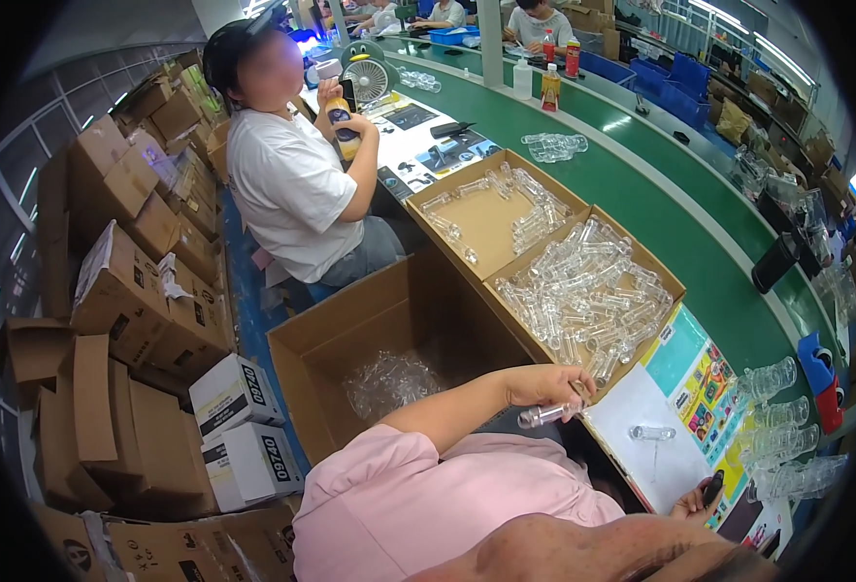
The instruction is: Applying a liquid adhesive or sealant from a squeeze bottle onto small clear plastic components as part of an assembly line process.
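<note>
My left hand (543,386) is closed around a small clear plastic tube (544,415), beside the near corner of a shallow cardboard tray (682,287) heaped with similar clear tubes. On a white sheet (632,412) in front of me lies another clear tube (652,434). Near the sheet's right end, my right hand (688,502) grips a small black object (712,488); most of it is hidden, so its kind does not show. Stacked clear plastic pieces (782,441) lie at the right on the worktop.
A second shallow tray (481,247) holds fewer tubes. Below, a large open carton (302,359) contains clear pieces. At the left, a co-worker in white (292,184) holds a yellow bottle (345,136). Cardboard boxes (137,291) pile behind. A green conveyor (632,194) curves past.
</note>
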